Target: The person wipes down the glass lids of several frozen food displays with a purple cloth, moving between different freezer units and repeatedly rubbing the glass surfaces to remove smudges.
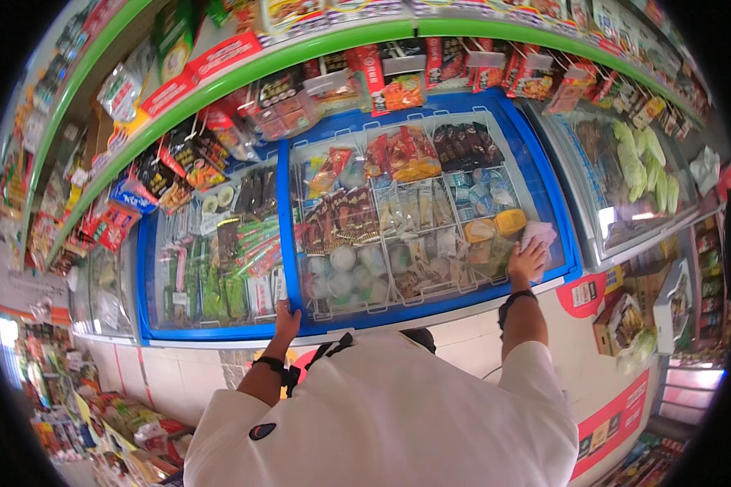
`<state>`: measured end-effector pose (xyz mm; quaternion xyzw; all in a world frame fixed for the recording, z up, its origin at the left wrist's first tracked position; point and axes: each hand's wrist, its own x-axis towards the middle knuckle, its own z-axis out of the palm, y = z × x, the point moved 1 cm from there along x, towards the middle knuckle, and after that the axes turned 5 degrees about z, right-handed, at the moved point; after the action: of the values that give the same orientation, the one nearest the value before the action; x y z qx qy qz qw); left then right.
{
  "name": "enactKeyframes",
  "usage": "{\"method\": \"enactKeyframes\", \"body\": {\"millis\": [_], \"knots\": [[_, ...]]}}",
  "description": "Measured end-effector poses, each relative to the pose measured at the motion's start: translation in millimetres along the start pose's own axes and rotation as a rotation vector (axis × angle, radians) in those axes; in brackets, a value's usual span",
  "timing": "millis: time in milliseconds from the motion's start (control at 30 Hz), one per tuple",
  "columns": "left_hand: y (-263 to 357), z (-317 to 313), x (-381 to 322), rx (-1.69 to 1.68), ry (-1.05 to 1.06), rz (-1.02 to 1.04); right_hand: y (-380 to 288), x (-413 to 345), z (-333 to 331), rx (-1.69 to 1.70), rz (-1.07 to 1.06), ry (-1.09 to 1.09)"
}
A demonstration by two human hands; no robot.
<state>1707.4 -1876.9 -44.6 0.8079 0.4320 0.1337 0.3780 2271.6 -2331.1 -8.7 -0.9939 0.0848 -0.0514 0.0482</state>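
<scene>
Before me is a chest freezer with a blue frame point(287, 201) and glass sliding lids point(402, 237). My right hand point(529, 260) presses a pale pink cloth point(539, 234) flat on the glass near the front right corner. At the front edge, my left hand point(287, 319) grips the blue frame at the foot of the middle bar. Under the glass, wire baskets hold wrapped ice creams point(344, 216), white round tubs point(342, 259) and a yellow tub point(510, 221). Green-wrapped ice lollies point(259, 243) lie under the left pane.
Shelves with green edging point(341, 42) overhang the freezer's back, with hanging snack packets point(396, 85) low above the glass. A second glass-topped chest point(621, 176) with leafy cabbages point(636, 158) adjoins on the right. A cardboard box of produce point(624, 325) stands to the right; packaged goods point(140, 432) lie lower left.
</scene>
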Motion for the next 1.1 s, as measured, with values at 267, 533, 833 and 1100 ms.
{"method": "enactKeyframes", "body": {"millis": [267, 533, 833, 1100], "knots": [[-7.6, -8.5, -1.7, -0.275, -0.222, 0.023, -174.4, -162.5, -19.5, -0.052, -0.474, -0.214], [-3.7, -42.1, -23.9, -0.358, -0.380, 0.419, -309.1, -378.6, -32.1, 0.043, -1.035, -0.417], [-5.1, -69.5, -27.8, -0.518, -0.663, 0.343, -349.1, -499.4, -59.0, 0.001, -1.496, -0.556], [33.4, -78.1, 21.5, -0.247, -0.547, 0.702, -334.6, -466.4, -65.3, 0.165, -1.689, -0.410]]}}
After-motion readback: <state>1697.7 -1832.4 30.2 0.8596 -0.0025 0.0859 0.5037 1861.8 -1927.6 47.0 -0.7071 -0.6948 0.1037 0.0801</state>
